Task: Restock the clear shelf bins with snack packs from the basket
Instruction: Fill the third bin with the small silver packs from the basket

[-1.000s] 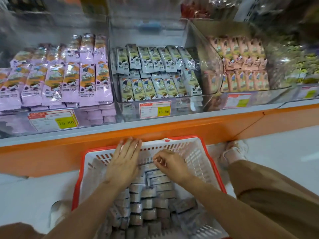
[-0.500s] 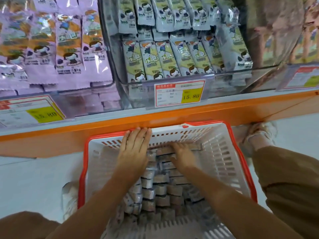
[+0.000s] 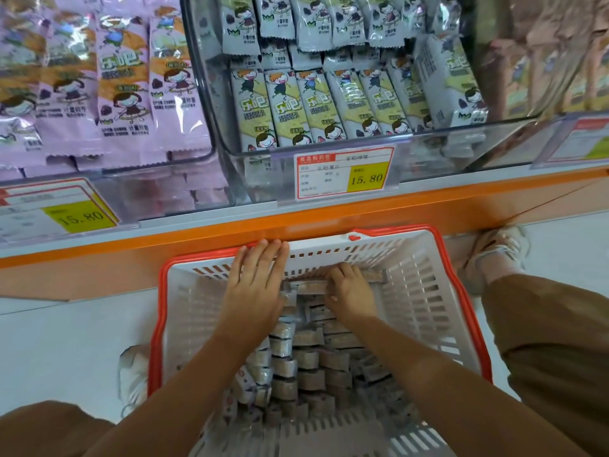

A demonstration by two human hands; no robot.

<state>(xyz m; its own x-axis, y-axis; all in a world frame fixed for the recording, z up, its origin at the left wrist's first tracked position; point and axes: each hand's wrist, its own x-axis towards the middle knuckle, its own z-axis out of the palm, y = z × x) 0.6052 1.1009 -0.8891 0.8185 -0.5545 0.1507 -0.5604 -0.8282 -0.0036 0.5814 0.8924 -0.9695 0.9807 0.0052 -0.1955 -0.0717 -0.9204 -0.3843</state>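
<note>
A white basket with a red rim stands on the floor below the shelf, filled with several rows of snack packs on edge. My left hand lies flat with straight fingers against the left side of the far rows, fingertips near the basket's far wall. My right hand has its fingers curled round the far packs from the right. Above, a clear bin holds green-and-grey snack packs.
A second clear bin to the left holds pink snack packs. Yellow price tags hang on the bin fronts above an orange shelf edge. My shoe and brown trouser leg are right of the basket.
The view has come closer to the shelf and basket. Both hands have reached further toward the basket's far wall, the right one closing on the far packs.
</note>
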